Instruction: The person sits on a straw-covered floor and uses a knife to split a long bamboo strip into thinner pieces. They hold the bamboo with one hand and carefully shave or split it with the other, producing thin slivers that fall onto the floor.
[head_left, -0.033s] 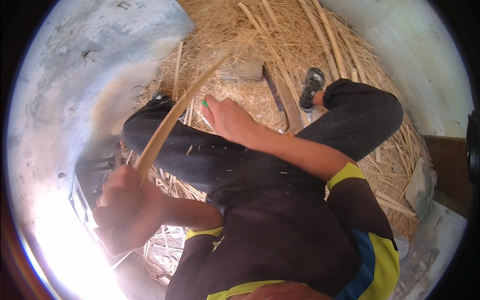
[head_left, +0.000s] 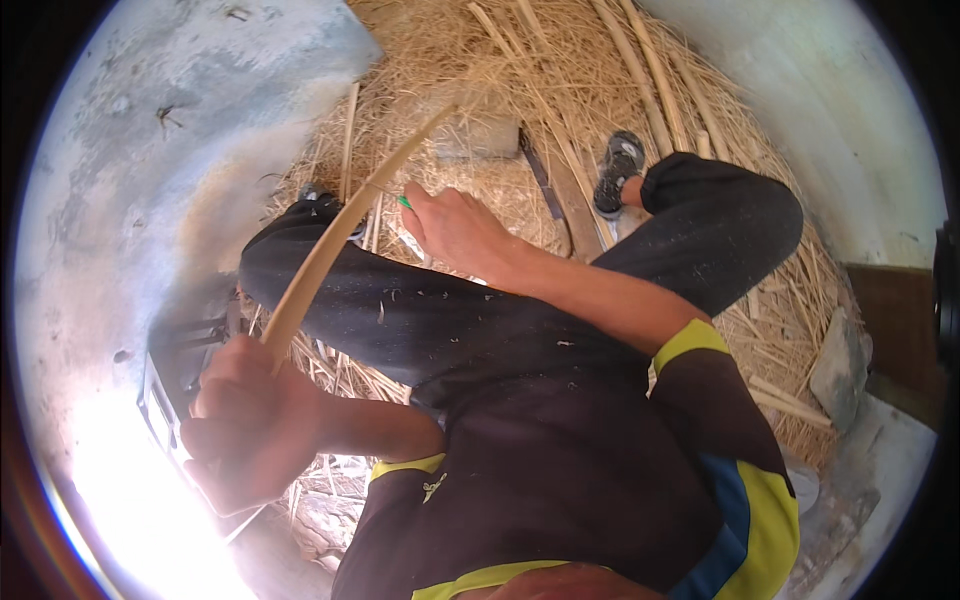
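Observation:
My left hand (head_left: 250, 420) is closed round the near end of a long pale bamboo strip (head_left: 322, 255). The strip slants up and away to the right, bending slightly, over my left leg. My right hand (head_left: 462, 232) is closed close to the right side of the strip, above the gap between my legs. A small green piece (head_left: 404, 201) shows at its thumb and fingertips, seemingly part of a slim tool; the rest is covered by the fingers. Whether it touches the strip I cannot tell.
Straw-like shavings (head_left: 560, 80) cover the floor around my feet. Long bamboo poles (head_left: 655, 85) lie at the far right. A flat block (head_left: 478, 138) and a dark narrow bar (head_left: 541, 175) lie ahead. A grey stone slab (head_left: 840, 370) leans at the right; a pale wall (head_left: 130, 200) stands left.
The whole view has shifted slightly. The green piece at my right fingers looks more level than before. Both hands keep their hold.

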